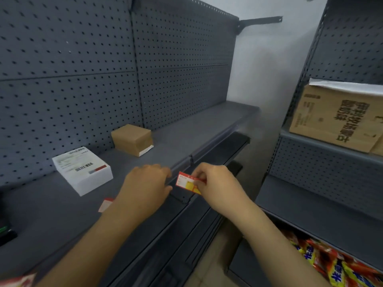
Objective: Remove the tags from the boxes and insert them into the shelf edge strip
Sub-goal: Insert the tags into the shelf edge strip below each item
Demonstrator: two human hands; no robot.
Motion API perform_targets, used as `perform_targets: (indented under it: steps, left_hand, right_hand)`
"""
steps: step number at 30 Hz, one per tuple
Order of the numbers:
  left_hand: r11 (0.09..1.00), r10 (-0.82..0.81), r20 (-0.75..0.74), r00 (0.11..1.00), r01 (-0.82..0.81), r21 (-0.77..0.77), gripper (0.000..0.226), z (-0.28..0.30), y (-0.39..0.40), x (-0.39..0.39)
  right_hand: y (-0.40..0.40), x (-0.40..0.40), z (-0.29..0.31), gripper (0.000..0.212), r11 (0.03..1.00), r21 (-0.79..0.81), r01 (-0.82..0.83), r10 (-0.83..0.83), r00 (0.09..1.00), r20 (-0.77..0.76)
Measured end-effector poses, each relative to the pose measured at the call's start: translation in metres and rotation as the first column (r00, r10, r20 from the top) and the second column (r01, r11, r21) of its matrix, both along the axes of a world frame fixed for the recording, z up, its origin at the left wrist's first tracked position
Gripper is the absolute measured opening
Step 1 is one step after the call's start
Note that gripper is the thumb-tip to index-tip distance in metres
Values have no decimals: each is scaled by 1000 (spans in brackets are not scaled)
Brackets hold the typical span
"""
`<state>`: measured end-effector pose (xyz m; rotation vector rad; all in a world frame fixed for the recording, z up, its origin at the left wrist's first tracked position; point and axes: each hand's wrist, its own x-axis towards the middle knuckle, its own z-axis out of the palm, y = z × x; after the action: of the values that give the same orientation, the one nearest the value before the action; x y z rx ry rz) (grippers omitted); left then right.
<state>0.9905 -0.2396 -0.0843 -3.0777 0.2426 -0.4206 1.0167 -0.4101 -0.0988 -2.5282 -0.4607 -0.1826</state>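
Observation:
My right hand point(215, 183) pinches a red, white and yellow price tag point(187, 183) just in front of the shelf edge strip point(207, 150). My left hand point(146, 183) rests on the shelf's front edge beside the tag, fingers curled against the strip; I cannot tell if it grips anything. A second red and white tag point(105, 204) lies flat on the shelf, partly hidden by my left wrist. A white box point(83, 169) with a barcode label stands on the shelf to the left. A brown cardboard box point(132, 138) sits further back near the pegboard.
The dark grey shelf point(51, 214) has a pegboard back wall point(83, 69). A second shelving unit on the right holds a large cardboard carton point(335, 117). Colourful snack packets point(331, 264) lie at bottom right. A dark object point(6, 230) sits at the far left edge.

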Motion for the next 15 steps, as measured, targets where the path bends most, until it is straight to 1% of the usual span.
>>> perform_targets:
  steps: [4,7,12,15]
  left_hand:
    - [994,95,-7,995,-94,49,28,-14,0,45]
    - [987,143,-24,989,-141,74,25,-24,-4,73]
    - [974,217,-149,965,-204,102,27,-39,-20,107]
    - [962,267,-156,951,-252,106,27,-40,-24,125]
  right_hand:
    - [0,57,-7,11,997,-15,-79,79,997,-14]
    - [2,94,-12,12,994,-29,-104,104,994,-18]
    - [-12,146,-14,8,988,-25,-154,152,987,-60]
    - [-11,177,-17,9,970,-77,-232,226,971,-77]
